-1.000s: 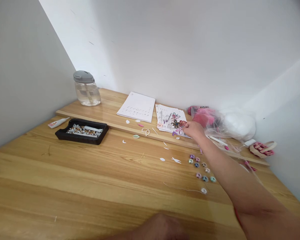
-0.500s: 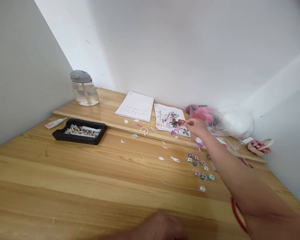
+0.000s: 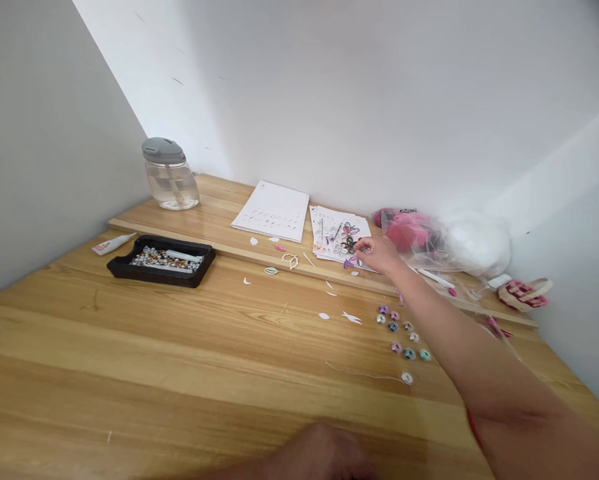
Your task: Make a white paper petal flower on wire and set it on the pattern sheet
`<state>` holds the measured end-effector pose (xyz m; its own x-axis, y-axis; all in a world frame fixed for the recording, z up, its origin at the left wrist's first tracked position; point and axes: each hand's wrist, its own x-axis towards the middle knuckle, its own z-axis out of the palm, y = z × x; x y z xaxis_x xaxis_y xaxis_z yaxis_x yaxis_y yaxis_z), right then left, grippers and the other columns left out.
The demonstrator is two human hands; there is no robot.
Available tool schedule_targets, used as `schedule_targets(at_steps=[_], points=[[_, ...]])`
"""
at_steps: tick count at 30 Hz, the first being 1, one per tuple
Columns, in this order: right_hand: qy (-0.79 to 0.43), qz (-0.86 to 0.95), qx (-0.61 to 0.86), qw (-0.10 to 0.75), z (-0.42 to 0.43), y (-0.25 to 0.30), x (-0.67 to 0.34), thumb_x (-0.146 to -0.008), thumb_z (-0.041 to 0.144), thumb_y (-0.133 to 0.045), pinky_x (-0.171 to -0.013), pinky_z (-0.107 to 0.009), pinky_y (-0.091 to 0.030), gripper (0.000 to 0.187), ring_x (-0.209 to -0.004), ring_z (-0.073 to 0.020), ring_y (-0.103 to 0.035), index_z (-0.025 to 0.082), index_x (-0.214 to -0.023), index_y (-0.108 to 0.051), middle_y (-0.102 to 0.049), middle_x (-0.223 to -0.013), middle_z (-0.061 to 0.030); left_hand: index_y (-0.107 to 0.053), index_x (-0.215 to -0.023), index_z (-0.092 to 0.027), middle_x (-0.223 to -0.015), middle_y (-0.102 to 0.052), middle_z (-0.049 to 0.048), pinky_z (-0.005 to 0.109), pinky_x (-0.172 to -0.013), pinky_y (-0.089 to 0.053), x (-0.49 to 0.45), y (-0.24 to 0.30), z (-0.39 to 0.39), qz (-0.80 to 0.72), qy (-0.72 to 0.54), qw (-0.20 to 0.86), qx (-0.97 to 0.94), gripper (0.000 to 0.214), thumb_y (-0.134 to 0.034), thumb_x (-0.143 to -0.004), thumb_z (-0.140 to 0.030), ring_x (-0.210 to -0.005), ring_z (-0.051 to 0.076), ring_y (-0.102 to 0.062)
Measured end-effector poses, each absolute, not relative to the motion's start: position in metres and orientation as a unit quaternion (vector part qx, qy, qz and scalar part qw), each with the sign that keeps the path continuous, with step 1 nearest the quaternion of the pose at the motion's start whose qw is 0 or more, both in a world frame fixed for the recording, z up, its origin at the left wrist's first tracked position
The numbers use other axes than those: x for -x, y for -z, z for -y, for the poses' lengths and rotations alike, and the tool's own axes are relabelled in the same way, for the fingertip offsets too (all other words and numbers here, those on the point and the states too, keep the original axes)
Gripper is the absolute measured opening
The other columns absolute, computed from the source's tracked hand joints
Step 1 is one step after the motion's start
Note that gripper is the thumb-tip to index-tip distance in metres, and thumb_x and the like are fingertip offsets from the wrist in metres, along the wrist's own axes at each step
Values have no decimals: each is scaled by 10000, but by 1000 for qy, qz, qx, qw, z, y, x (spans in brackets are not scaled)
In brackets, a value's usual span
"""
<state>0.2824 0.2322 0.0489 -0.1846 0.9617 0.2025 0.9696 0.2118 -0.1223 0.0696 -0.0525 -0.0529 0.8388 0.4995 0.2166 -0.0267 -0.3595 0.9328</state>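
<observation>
My right hand (image 3: 376, 253) reaches far across the wooden table (image 3: 179, 360) to a white card (image 3: 329, 230) covered with small coloured quilled paper shapes. Its fingers are pinched together on the card's near right corner, over the shapes; what they grip is hidden. Just below my forearm, several small rolled paper coils (image 3: 402, 337) lie on the table. My left hand (image 3: 319, 453) shows only as a blurred lump at the bottom edge, resting on the table with its fingers hidden.
A raised board (image 3: 214, 220) at the back carries a lidded water jug (image 3: 170, 177), a white sheet (image 3: 274, 210), a plastic bag of pink material (image 3: 406, 230) and white fluff (image 3: 474, 243). A black bead tray (image 3: 124, 267), a glue tube (image 3: 112, 244) and a small woven basket (image 3: 524, 293) stand nearby.
My right hand has shifted a little left onto the card, now covering the reddish quilled shape that showed beside its fingertips before. My left hand has stayed put.
</observation>
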Motion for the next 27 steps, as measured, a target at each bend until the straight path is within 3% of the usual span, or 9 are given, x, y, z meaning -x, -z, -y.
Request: schedule_targets(at_steps=[3, 8, 13, 18, 24, 27], points=[[25, 780, 617, 104, -236, -46, -280, -758, 242, -660, -884, -296, -409, 160, -970, -208, -607, 227, -889, -750, -729, -976, -28, -716, -886, -166, -830, -714, 53, 172, -656, -444, -69, 52, 53, -157, -241, 546, -787, 399, -517, -898, -512, -736, 117, -626], [19, 769, 629, 113, -239, -48, -277, -758, 204, -629, -737, -261, -426, 126, -827, -183, -631, 218, -812, -742, -731, -854, -17, -723, -889, -170, -847, -720, 49, 169, -664, -450, -69, 54, 53, -157, -242, 555, -780, 388, -558, -871, -521, -745, 116, -631], [1, 736, 656, 165, -237, -49, -280, -771, 233, -608, -695, -261, -434, 137, -765, -176, -639, 204, -813, -734, -725, -817, -22, -719, -885, -150, -839, -718, 61, 170, -682, -463, -68, 54, 53, -152, -252, 565, -770, 320, -589, -869, -442, -750, 123, -639], [-13, 703, 667, 246, -225, -61, -280, -804, 286, -593, -689, -270, -452, 167, -725, -172, -641, 183, -849, -716, -718, -789, -33, -713, -836, -158, -823, -714, 61, 182, -673, -464, -66, 44, 54, -147, -269, 597, -741, 342, -572, -867, -468, -745, 129, -641], [-96, 698, 617, 350, -167, -90, -262, -781, 376, -630, -592, -260, -447, 221, -663, -168, -616, 183, -862, -698, -709, -783, -47, -646, -903, -120, -688, -603, 28, 185, -575, -422, -66, 28, 50, -333, -419, 701, -471, 401, -600, -845, -514, -609, 85, -535], [-146, 722, 587, 336, -115, -90, -243, -762, 399, -658, -567, -259, -434, 199, -633, -153, -594, 210, -815, -694, -713, -814, -37, -563, -1041, -143, -778, -596, 21, 221, -649, -479, -65, 19, 44, -329, -501, 724, -342, 439, -640, -821, -515, -691, 104, -573]])
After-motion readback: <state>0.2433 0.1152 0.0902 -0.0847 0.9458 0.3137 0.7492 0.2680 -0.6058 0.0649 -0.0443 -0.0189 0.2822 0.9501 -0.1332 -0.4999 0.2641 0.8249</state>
